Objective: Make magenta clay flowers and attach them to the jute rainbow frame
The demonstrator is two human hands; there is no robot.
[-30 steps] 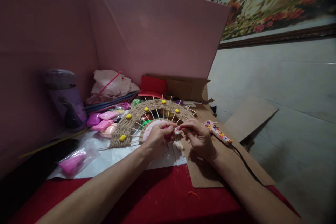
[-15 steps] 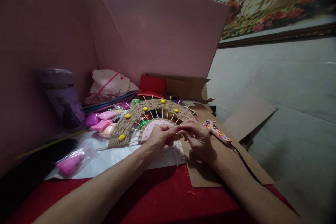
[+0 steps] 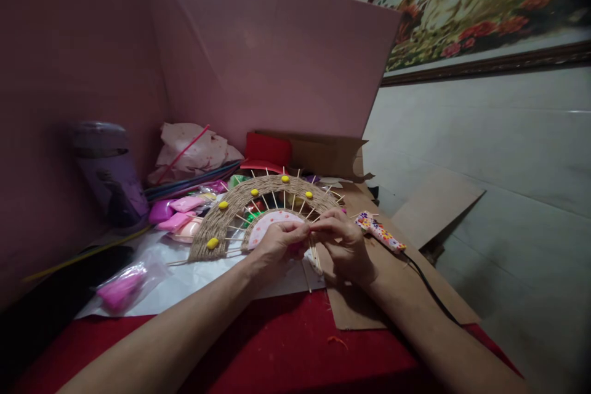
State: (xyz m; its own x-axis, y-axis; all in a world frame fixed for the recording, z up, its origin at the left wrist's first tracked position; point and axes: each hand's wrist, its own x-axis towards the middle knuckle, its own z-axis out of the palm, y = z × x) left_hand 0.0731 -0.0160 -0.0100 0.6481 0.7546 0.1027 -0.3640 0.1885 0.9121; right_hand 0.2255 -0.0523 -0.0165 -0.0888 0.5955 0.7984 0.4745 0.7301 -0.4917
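Observation:
My left hand (image 3: 279, 245) and my right hand (image 3: 345, 243) meet fingertip to fingertip over the lower right of a woven fan shape. Both are closed in a pinch. Whatever sits between the fingers is too small to name; a bit of dark pink shows under the left fingers. Behind them, the arch of woven twine (image 3: 210, 221) on thin wooden sticks carries several yellow buttons of clay (image 3: 223, 205). A half circle of pink spotted cloth (image 3: 263, 226) fills its centre, partly covered by my left hand.
A flower-patterned glue gun (image 3: 381, 231) with a black cord lies on cardboard (image 3: 355, 314) at the right. Pink clay packs (image 3: 178, 221), a bagged pink lump (image 3: 122, 289) and a purple tumbler (image 3: 111, 178) stand or lie left. Red cloth (image 3: 258, 345) covers the front.
The fingertips of both hands have closed nearer together, and the red-pink bit seen between them is now mostly hidden. The fan shape stays in place; the view has shifted slightly.

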